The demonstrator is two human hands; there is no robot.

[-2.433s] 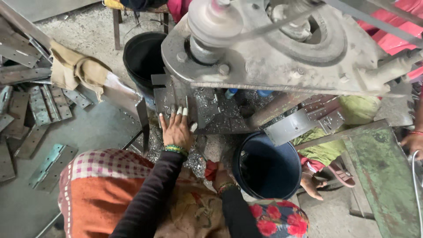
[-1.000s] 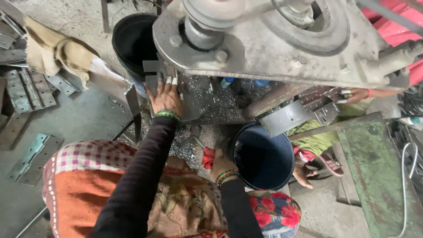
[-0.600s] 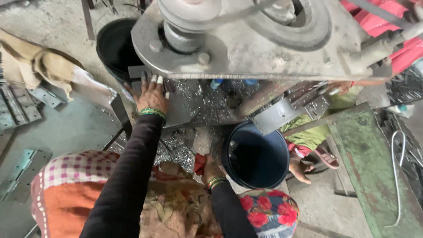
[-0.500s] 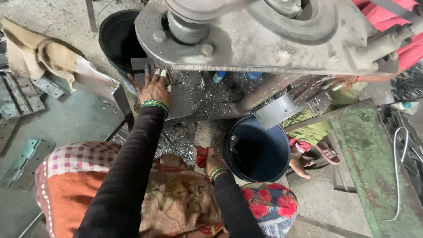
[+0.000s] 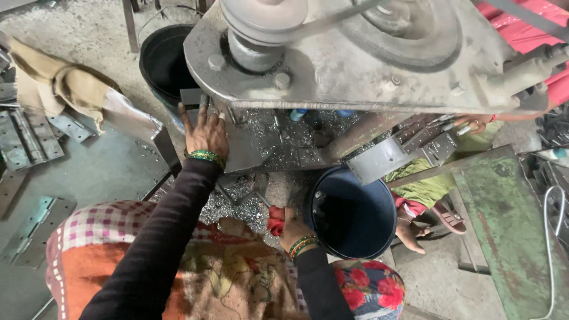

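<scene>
While the left hand lies flat with spread fingers on a metal plate under the press machine, the right hand, closed around a red cloth, waits beside the blue bucket, so the feeding seems only started.

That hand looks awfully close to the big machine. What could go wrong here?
The left hand lies flat on the metal bed right under the heavy machine head, beside its pulley; if the machine runs, fingers could be caught or crushed. Sharp metal shavings cover the bed and floor near both bare hands, so cuts seem likely. The right hand rests low beside the blue bucket, whose rim it could knock.
</scene>
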